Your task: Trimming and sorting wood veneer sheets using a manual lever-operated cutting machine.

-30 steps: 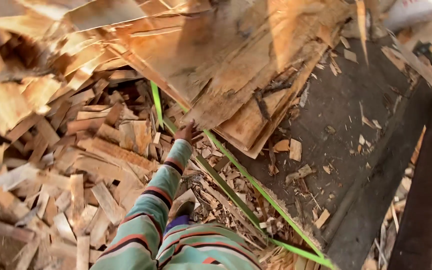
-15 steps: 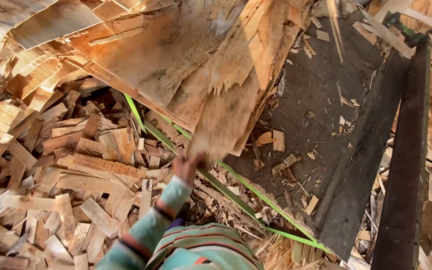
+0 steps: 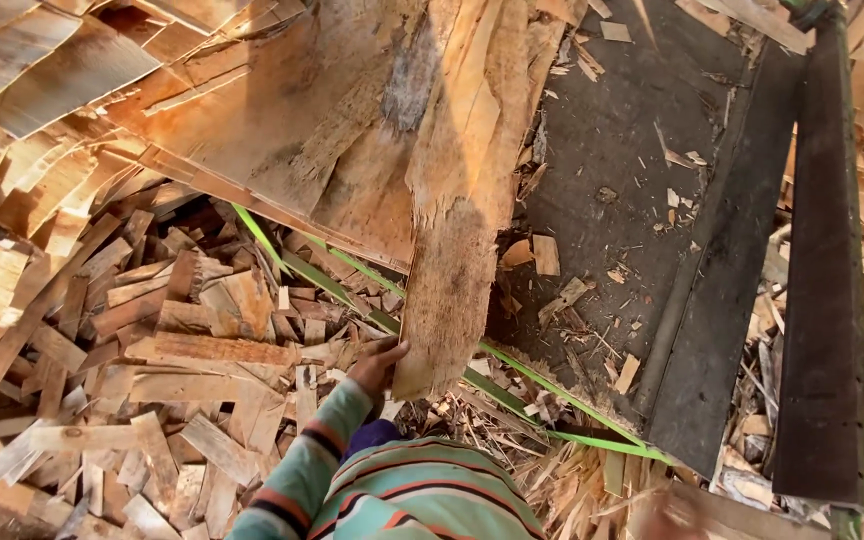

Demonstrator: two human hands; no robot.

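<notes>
Hand: left hand [image 3: 377, 363] grips the veneer strip [image 3: 457, 270] at its lower end, fingers pinching the edge.
Right hand: hidden, grip untellable.
Surroundings: scrap pile [image 3: 152, 350], dark table [image 3: 642, 200], green frame [image 3: 512, 365].

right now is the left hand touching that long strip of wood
Touching. The head view shows the left hand gripping the lower edge of the long wood strip, fingers against it.

Wood scraps [image 3: 152, 350] — perhaps offcuts — green frame [image 3: 512, 365].
</notes>
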